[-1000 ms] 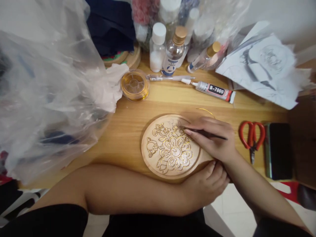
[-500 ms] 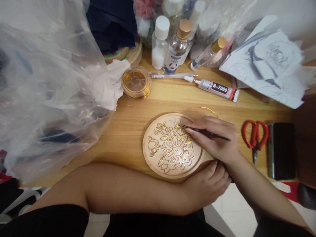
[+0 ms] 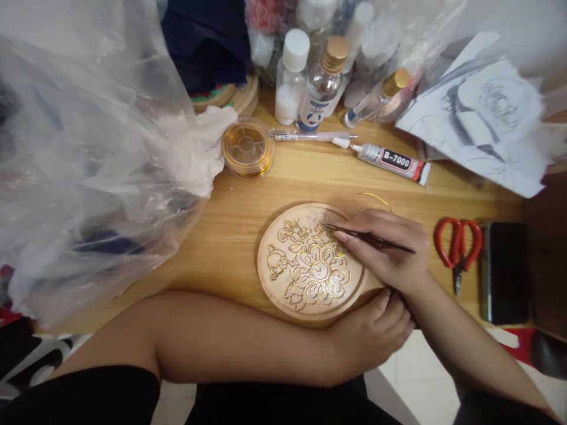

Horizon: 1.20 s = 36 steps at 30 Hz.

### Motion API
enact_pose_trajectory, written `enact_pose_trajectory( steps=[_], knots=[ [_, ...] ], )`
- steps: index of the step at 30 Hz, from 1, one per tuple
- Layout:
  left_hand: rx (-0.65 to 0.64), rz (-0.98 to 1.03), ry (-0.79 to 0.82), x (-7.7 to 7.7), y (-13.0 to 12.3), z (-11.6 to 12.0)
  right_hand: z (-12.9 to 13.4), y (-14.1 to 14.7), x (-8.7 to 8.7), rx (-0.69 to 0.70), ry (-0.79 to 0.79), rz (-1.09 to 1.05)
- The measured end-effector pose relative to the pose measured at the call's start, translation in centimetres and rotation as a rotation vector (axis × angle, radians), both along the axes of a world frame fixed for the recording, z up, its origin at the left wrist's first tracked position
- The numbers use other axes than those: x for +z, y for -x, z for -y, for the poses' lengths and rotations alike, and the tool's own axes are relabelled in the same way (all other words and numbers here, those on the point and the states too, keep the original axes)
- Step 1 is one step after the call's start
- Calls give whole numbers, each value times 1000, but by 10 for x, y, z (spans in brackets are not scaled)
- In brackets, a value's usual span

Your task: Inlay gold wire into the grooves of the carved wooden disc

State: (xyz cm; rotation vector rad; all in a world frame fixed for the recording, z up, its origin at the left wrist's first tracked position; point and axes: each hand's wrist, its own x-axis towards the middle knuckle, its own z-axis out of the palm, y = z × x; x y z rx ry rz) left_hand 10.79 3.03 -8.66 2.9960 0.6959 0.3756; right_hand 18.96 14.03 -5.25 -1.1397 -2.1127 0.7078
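1. Fingers of the right hand are pinched around dark tweezers, whose tips point left, over the upper right part of the round wooden board.
2. Fingers of the left hand are bent and lie close together at the board's lower right edge, below the right wrist; whether they grip the board, I cannot tell.
3. The wooden board lies flat on the worktop, in front of the person. Gold outlines form a large flower, with smaller shapes above it and to its left; pencil-like lines show near the top.
4. A loose strand of gold wire curves out just above the right hand.
5. Farther up lie a spool of gold wire, a pen and a tube marked B-7000. Behind them are a white-capped bottle and a labelled bottle, both upright.
6. To the right lie red-handled pliers, with a phone just beside them; sketched paper is above.
7. Clear plastic spreads over the left side.
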Motion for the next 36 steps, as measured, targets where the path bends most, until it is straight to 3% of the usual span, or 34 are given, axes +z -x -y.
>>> enact_pose_trajectory(
  steps=[12,22,26,36],
  knots=[
    [3,14,9,-1,-1,1,0,2,-1,-7,13,5],
    [45,-14,-54,2,1,0,0,-4,8,-112,31,-25],
    [66,30,-42,5,1,-2,1,-5,9,-70,39,-20],
    [-32,-70,-19,7,2,-5,0,-6,5,-3,56,29]
  ],
)
